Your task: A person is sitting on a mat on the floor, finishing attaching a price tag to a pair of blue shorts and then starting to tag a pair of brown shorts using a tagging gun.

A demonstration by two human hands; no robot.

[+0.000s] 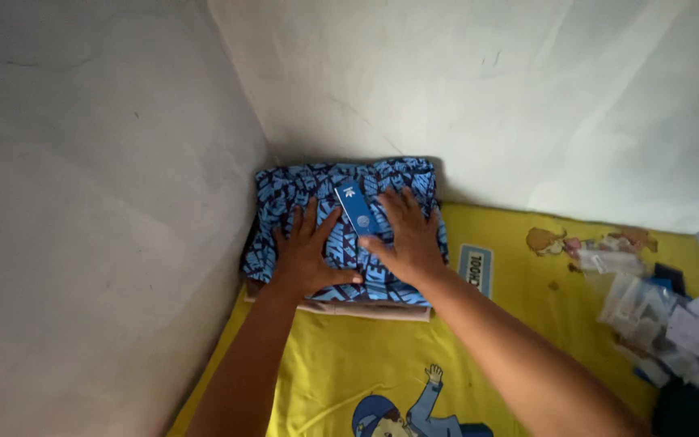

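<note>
Both hands lie flat, fingers spread, gripping nothing — left hand and right hand pressing the folded blue patterned garment; even, steady downward pressure would keep the pile beneath them square.

Blue rectangular label with white mark, sewn on the folded patterned garment, angled, between the hands. Clear plastic packets with white contents piled at right edge. Pale-blue rectangular printed patch seen on yellow sheet beside the garment.

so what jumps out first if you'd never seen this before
Two bare hands, left hand and right hand, pressed flat on a folded blue patterned garment tucked into the corner of the white walls. Under it, a bright yellow cartoon sheet, with loose plastic packets scattered at the right.
</note>
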